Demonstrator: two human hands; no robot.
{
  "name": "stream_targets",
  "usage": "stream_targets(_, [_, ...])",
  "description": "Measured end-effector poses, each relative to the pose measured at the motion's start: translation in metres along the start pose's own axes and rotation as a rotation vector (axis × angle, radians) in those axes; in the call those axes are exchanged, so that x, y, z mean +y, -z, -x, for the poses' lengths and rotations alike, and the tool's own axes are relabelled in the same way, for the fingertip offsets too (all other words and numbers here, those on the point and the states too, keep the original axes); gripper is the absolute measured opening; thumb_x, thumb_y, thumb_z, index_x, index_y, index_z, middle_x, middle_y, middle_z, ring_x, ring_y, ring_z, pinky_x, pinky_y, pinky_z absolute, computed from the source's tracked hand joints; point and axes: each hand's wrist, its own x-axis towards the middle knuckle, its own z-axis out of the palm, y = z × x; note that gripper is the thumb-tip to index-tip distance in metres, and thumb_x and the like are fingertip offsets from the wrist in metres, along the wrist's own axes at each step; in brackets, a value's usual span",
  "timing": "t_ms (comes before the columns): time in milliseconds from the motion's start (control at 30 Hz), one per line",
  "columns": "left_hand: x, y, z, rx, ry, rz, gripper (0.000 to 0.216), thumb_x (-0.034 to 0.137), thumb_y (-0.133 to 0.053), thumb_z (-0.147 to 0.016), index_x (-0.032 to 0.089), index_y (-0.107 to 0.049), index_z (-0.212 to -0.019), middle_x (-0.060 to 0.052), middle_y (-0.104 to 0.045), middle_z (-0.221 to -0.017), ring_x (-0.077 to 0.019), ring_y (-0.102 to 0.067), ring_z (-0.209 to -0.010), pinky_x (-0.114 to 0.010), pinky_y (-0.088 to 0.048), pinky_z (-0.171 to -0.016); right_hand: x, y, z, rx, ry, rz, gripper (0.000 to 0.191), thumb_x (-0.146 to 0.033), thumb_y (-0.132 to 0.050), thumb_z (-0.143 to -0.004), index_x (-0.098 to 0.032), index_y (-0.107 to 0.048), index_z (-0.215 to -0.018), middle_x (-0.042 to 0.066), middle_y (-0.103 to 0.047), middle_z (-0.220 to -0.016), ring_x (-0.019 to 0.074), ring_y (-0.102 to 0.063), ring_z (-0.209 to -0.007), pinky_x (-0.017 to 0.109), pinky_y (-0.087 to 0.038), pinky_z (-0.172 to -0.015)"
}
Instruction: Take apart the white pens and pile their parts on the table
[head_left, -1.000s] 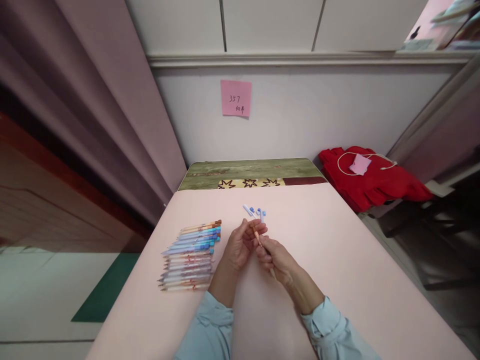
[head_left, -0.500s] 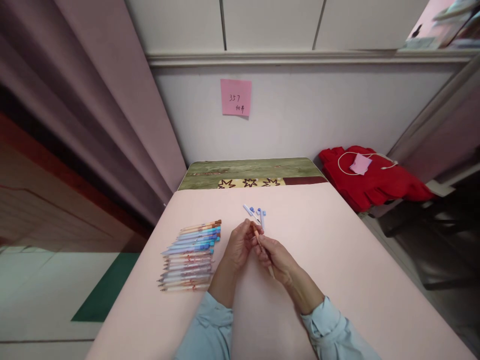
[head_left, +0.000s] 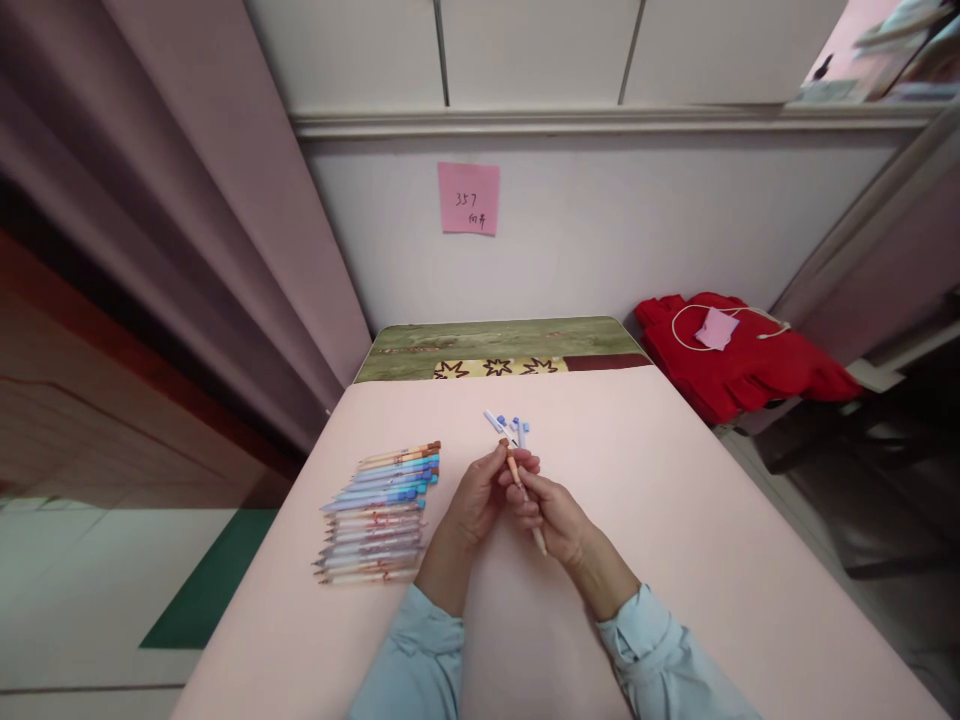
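Observation:
Both hands meet over the middle of the table around one pen (head_left: 513, 466), pale with an orange section and a brown top. My left hand (head_left: 476, 495) is closed at the pen's brown end, thumb and fingers pinching near it. Lower down, my right hand (head_left: 559, 515) wraps its fingers round the barrel, and the white lower end pokes out below. Just beyond the fingertips lie blue and white pen parts (head_left: 523, 432), among them small blue caps. To the left, a row of several pens (head_left: 379, 518) lies side by side, some brown-topped, some blue, others clear with red print.
The pink-covered table (head_left: 675, 560) has a green patterned strip (head_left: 495, 340) at its far edge. A pink note (head_left: 469, 198) is stuck on the wall. Red cloth (head_left: 731, 365) with a white cable lies at the right, a purple curtain (head_left: 247, 200) hangs at the left.
The pen's brown end now shows above the left fingertips, where the fingers covered more of it before. Both hands stay in nearly the same place; the view has shifted slightly.

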Motion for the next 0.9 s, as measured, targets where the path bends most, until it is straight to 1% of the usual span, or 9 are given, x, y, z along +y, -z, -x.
stream_targets(100, [-0.0008,0.0038,-0.0008,-0.012,0.006,0.006,0.034,0.042,-0.069,-0.078,0.010,-0.073,-0.090,-0.015,-0.073,-0.090,-0.0227,-0.068,-0.085,-0.033,-0.052,-0.081,0.0000,0.0022,-0.0012,-0.033,-0.042,-0.020,0.028,-0.037,-0.071,-0.080,-0.010,-0.068,-0.086,-0.002,-0.050,-0.062,0.0022,-0.029,-0.043,0.014,-0.017,-0.037])
stream_targets(200, [-0.0013,0.0068,-0.0023,0.088,-0.069,0.026,0.030,0.041,-0.070,-0.077,0.012,-0.072,-0.085,-0.012,-0.073,-0.086,-0.0203,-0.068,-0.080,-0.033,-0.052,-0.080,0.0016,0.0048,0.0003,-0.044,-0.086,0.019,0.033,-0.040,-0.068,-0.082,-0.009,-0.069,-0.090,0.000,-0.053,-0.064,0.0040,-0.039,-0.047,0.014,-0.024,-0.039])
stream_targets(300, [-0.0008,0.0063,-0.0023,0.153,-0.105,0.051,0.032,0.042,-0.073,-0.075,0.014,-0.071,-0.089,-0.010,-0.073,-0.084,-0.0197,-0.068,-0.078,-0.034,-0.052,-0.080,0.0025,0.0066,0.0021,-0.038,-0.092,0.045,0.033,-0.041,-0.068,-0.082,-0.009,-0.068,-0.090,-0.001,-0.052,-0.061,0.0042,-0.039,-0.045,0.015,-0.024,-0.039])
stream_targets(400, [0.0005,0.0036,-0.0003,0.098,-0.058,0.042,0.041,0.047,-0.070,-0.077,0.012,-0.071,-0.097,-0.013,-0.073,-0.085,-0.0218,-0.068,-0.081,-0.035,-0.053,-0.080,0.0007,0.0068,0.0023,-0.042,-0.091,-0.003,0.028,-0.038,-0.071,-0.080,-0.011,-0.066,-0.088,-0.004,-0.047,-0.058,0.0023,-0.029,-0.042,0.014,-0.017,-0.037])
stream_targets(533, [0.0028,0.0013,0.0029,-0.061,0.024,0.007,0.036,0.038,-0.073,-0.076,0.010,-0.072,-0.098,-0.016,-0.073,-0.095,-0.0243,-0.068,-0.091,-0.035,-0.050,-0.087,-0.0017,0.0071,0.0012,-0.047,-0.068,-0.055,0.028,-0.039,-0.072,-0.081,-0.013,-0.064,-0.088,-0.007,-0.041,-0.058,0.0016,-0.022,-0.041,0.014,-0.014,-0.036])
stream_targets(600, [0.0037,0.0009,0.0040,-0.081,0.018,-0.013,0.032,0.035,-0.072,-0.077,0.010,-0.073,-0.096,-0.015,-0.073,-0.094,-0.0226,-0.068,-0.088,-0.033,-0.049,-0.087,-0.0020,0.0077,0.0016,-0.060,-0.058,-0.031,0.030,-0.042,-0.070,-0.081,-0.013,-0.064,-0.089,-0.006,-0.042,-0.057,0.0020,-0.023,-0.040,0.014,-0.014,-0.036])
stream_targets(700, [0.0040,0.0010,0.0049,-0.064,-0.023,-0.039,0.029,0.036,-0.071,-0.078,0.010,-0.074,-0.091,-0.013,-0.073,-0.092,-0.0201,-0.068,-0.082,-0.030,-0.050,-0.082,-0.0022,0.0077,0.0041,-0.088,-0.062,0.047,0.033,-0.045,-0.068,-0.082,-0.013,-0.067,-0.089,-0.005,-0.046,-0.055,0.0034,-0.029,-0.040,0.016,-0.017,-0.037])
stream_targets(767, [0.0032,0.0013,0.0052,-0.052,-0.041,-0.050,0.028,0.035,-0.072,-0.077,0.010,-0.074,-0.088,-0.011,-0.072,-0.083,-0.0186,-0.067,-0.077,-0.029,-0.051,-0.077,-0.0023,0.0068,0.0060,-0.095,-0.038,0.100,0.034,-0.045,-0.068,-0.082,-0.012,-0.068,-0.088,-0.004,-0.049,-0.054,0.0044,-0.034,-0.041,0.017,-0.021,-0.038])
stream_targets(900, [-0.0001,0.0012,0.0042,-0.031,-0.008,-0.067,0.030,0.038,-0.071,-0.076,0.010,-0.073,-0.087,-0.002,-0.060,-0.051,-0.0144,-0.058,-0.046,-0.028,-0.049,-0.054,0.0010,0.0051,0.0055,-0.051,0.070,0.198,0.033,-0.044,-0.074,-0.078,-0.013,-0.067,-0.085,-0.003,-0.057,-0.057,0.0045,-0.043,-0.043,0.017,-0.030,-0.042])
